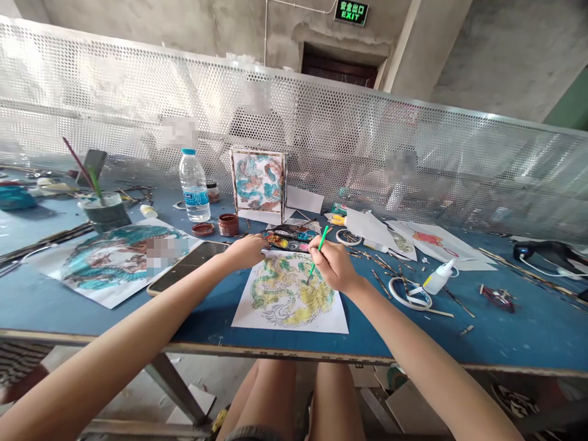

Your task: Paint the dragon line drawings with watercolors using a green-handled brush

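A green brush (324, 237) is slanting over the drawing (291, 300) on the table (206, 324), its long axis running upper right to lower left, tip down; the right hand (336, 263) is pinching it, angling inward; the left hand (247, 251), apart, is stretching palm-down beside the paint tray (288, 233); whether it is gripping anything, I cannot tell.

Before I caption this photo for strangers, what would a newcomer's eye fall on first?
Probably the bright green brush in the right hand, pointing down at the yellow-and-green picture front and centre. Beyond it, a framed blue-and-brown picture stands upright, right of the water bottle. High above, a green EXIT sign glows near the top edge.
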The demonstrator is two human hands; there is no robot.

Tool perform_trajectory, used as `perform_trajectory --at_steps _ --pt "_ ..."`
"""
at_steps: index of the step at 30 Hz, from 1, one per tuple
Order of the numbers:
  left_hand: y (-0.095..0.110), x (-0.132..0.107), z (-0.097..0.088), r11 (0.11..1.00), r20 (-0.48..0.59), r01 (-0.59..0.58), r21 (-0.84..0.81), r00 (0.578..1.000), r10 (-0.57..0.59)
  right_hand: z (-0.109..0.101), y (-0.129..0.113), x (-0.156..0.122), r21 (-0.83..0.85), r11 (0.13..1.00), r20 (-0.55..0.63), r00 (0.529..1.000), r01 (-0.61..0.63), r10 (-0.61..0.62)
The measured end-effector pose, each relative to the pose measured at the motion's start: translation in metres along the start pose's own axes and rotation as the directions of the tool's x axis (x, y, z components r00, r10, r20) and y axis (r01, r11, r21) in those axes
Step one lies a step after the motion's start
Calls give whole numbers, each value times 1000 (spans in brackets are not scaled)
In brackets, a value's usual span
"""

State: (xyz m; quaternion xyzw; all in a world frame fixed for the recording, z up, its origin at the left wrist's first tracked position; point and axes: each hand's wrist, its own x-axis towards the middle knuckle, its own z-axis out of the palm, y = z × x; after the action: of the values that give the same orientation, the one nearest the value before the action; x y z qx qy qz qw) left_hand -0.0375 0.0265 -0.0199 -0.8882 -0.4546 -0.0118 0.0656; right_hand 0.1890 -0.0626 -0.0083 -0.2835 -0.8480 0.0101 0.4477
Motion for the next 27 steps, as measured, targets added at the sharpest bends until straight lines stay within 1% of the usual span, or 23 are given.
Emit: perform_trajectory --at_steps 3,5,8,14,16,20,23,25,27 --pt "1 -1 -1 1000 9 1 4 1000 -1 -4 1 0 -46 999 -65 998 -4 1" --pt "1 -1 -2 1000 13 2 12 1000 -2 -6 3 0 -96 995 -87 996 -7 -1" --pt "1 -1 -2 1000 14 -2 19 1000 2 -7 3 0 -143 990 -74 997 3 -14" --pt "-1 0 0 1000 9 -11 14 1000 11 0 0 1 -125 991 -1 999 48 -49" --pt "-1 0 0 1000 14 -4 16 1000 4 0 0 0 -122 991 -13 999 51 -53" --pt "-1 0 -1 1000 18 9 10 1000 -10 -3 3 0 -161 987 -89 995 31 -46" --pt "-1 0 0 1000 16 12 6 1000 -12 -2 2 0 -168 985 -60 997 26 -37" --pt "-1 0 1 1000 9 3 6 1000 -3 0 -1 1 -145 989 -25 999 40 -44" --pt "-1 0 1 1000 2 -9 6 1000 9 1 -3 1 -119 991 -17 998 53 -56"
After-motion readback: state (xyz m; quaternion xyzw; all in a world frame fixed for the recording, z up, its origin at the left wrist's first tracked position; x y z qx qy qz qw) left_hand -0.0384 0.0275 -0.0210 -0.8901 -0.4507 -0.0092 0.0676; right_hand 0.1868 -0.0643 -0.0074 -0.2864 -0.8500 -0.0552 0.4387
